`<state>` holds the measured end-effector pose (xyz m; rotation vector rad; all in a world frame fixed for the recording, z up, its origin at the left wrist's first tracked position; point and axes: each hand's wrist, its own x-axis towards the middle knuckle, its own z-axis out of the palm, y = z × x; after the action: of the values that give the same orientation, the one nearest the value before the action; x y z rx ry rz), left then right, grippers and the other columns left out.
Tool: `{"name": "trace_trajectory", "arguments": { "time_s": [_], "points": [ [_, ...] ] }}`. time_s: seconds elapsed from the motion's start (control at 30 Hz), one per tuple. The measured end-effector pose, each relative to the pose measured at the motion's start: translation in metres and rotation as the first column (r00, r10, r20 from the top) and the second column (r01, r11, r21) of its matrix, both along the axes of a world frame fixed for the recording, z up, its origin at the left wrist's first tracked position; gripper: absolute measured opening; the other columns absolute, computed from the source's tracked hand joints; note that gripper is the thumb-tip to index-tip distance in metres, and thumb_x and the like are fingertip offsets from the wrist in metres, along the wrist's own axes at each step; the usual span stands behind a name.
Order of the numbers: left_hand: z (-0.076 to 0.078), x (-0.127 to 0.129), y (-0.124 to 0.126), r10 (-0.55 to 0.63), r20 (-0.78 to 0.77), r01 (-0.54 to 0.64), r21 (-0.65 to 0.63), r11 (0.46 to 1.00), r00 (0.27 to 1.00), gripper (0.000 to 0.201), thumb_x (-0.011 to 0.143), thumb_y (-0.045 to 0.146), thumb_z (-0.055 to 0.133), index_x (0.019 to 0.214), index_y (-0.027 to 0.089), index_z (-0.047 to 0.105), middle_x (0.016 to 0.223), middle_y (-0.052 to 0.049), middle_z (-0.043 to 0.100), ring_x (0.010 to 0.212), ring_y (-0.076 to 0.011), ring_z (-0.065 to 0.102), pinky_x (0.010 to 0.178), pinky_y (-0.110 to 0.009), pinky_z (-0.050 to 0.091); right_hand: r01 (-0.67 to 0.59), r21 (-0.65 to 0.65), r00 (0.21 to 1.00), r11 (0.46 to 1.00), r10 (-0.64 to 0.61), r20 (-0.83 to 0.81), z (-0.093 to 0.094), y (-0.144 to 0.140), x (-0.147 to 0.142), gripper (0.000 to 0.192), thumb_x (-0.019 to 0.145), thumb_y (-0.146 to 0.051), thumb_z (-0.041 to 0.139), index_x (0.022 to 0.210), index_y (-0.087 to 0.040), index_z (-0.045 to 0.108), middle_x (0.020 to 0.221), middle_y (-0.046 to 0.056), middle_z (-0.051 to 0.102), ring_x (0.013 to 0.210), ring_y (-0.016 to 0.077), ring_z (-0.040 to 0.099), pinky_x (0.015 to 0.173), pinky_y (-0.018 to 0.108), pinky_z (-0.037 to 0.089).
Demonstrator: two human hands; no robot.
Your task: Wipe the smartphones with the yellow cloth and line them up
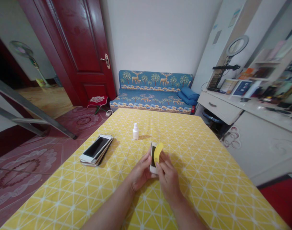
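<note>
Both forearms bare — no sleeves, rings or watch on the hands [155, 175].

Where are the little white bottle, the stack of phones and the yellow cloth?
white bottle [135, 132]: head view, on its body.
stack of phones [97, 147]: head view, top phone's screen.
yellow cloth [158, 152]: head view, its middle.

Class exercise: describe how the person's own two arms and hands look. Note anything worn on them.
Both forearms are bare, with no sleeves in view. The left hand and right hand wear no gloves. No watch, bracelet or ring shows on either. The fingers are uncovered.
</note>
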<state>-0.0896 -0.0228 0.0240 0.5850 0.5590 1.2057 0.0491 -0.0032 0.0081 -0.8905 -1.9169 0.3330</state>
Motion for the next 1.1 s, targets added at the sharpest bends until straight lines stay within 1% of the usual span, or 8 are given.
{"name": "trace_trajectory", "arguments": {
  "time_s": [0.13, 0.23, 0.37, 0.5, 0.67, 0.77, 0.97, 1.1],
  "points": [
    [0.001, 0.0, -0.002, -0.06, -0.063, 0.061, 0.018, 0.998, 0.996, 0.056, 0.086, 0.033, 0.062, 0.139, 0.032, 0.046, 0.128, -0.013, 0.061, 0.093, -0.0248, 0.068, 0.072, -0.038, 0.057, 0.104, 0.003, 0.992, 0.995, -0.104, -0.071, -0.003, 0.011, 0.006, 0.031, 0.096, -0.024, 0.043, 0.118, -0.023, 0.064, 0.129, 0.012, 0.062, 0.126, 0.0272, 0.052, 0.107, 0.056, 0.037],
    [-0.002, 0.002, -0.002, -0.092, -0.099, 0.095, 0.022, 0.995, 0.991, 0.056, 0.085, 0.031, 0.064, 0.139, 0.031, 0.048, 0.126, -0.013, 0.063, 0.092, -0.0246, 0.069, 0.073, -0.036, 0.056, 0.129, -0.074, 0.978, 0.989, -0.14, -0.157, 0.0, 0.013, 0.009, 0.027, 0.096, -0.031, 0.043, 0.102, -0.022, 0.068, 0.106, 0.01, 0.069, 0.107, 0.0252, 0.062, 0.094, 0.045, 0.049],
    [-0.003, 0.004, -0.004, -0.144, -0.156, 0.159, 0.092, 0.983, 0.977, 0.055, 0.083, 0.031, 0.067, 0.135, 0.023, 0.053, 0.116, -0.014, 0.067, 0.089, -0.0217, 0.068, 0.074, -0.031, 0.054, 0.117, -0.129, 0.966, 0.985, -0.143, -0.214, 0.004, 0.008, 0.01, 0.028, 0.096, -0.035, 0.043, 0.096, -0.022, 0.068, 0.089, 0.006, 0.069, 0.093, 0.023, 0.065, 0.08, 0.036, 0.053],
    [-0.004, 0.004, -0.005, -0.143, -0.171, 0.161, 0.096, 0.982, 0.975, 0.057, 0.077, 0.037, 0.072, 0.13, 0.02, 0.058, 0.1, -0.011, 0.07, 0.072, -0.0153, 0.067, 0.064, -0.024, 0.053, 0.08, -0.035, 0.976, 0.996, -0.085, -0.198, 0.002, 0.005, 0.01, 0.029, 0.096, -0.027, 0.042, 0.111, -0.021, 0.065, 0.107, 0.01, 0.068, 0.106, 0.0241, 0.063, 0.089, 0.04, 0.052],
    [-0.008, 0.005, -0.002, -0.087, -0.159, 0.099, 0.066, 0.993, 0.983, 0.045, 0.076, 0.047, 0.07, 0.109, 0.016, 0.066, 0.075, -0.005, 0.066, 0.055, -0.0113, 0.061, 0.052, -0.02, 0.05, -0.017, 0.008, 0.99, 1.0, 0.018, -0.143, 0.001, 0.003, 0.007, 0.04, 0.095, -0.017, 0.041, 0.132, -0.023, 0.055, 0.141, 0.011, 0.051, 0.131, 0.0247, 0.047, 0.106, 0.045, 0.044],
    [-0.009, 0.005, 0.0, -0.049, -0.151, 0.052, 0.015, 0.999, 0.987, 0.034, 0.077, 0.044, 0.07, 0.096, 0.016, 0.066, 0.073, -0.003, 0.065, 0.054, -0.0105, 0.061, 0.052, -0.021, 0.051, -0.084, 0.018, 0.991, 0.996, 0.085, -0.101, 0.002, -0.001, 0.004, 0.046, 0.094, -0.016, 0.042, 0.137, -0.027, 0.05, 0.141, 0.008, 0.052, 0.134, 0.025, 0.044, 0.108, 0.047, 0.042],
    [-0.007, 0.002, 0.001, 0.031, -0.063, -0.033, -0.029, 0.999, 0.998, 0.028, 0.078, 0.031, 0.072, 0.101, 0.017, 0.065, 0.082, -0.004, 0.067, 0.066, -0.0114, 0.063, 0.061, -0.023, 0.053, -0.172, 0.035, 0.982, 0.984, 0.174, -0.07, 0.005, -0.01, 0.001, 0.05, 0.092, -0.014, 0.045, 0.139, -0.028, 0.049, 0.131, 0.007, 0.061, 0.124, 0.025, 0.055, 0.103, 0.045, 0.048],
    [-0.007, 0.0, 0.002, 0.06, 0.017, -0.058, -0.102, 0.993, 0.998, 0.02, 0.079, 0.022, 0.068, 0.098, 0.014, 0.066, 0.088, -0.007, 0.07, 0.073, -0.0144, 0.066, 0.065, -0.023, 0.053, -0.264, 0.096, 0.963, 0.96, 0.268, -0.034, 0.01, -0.013, 0.002, 0.053, 0.088, -0.009, 0.046, 0.137, -0.027, 0.051, 0.133, 0.007, 0.06, 0.128, 0.0241, 0.052, 0.103, 0.044, 0.048]
  ]
}}
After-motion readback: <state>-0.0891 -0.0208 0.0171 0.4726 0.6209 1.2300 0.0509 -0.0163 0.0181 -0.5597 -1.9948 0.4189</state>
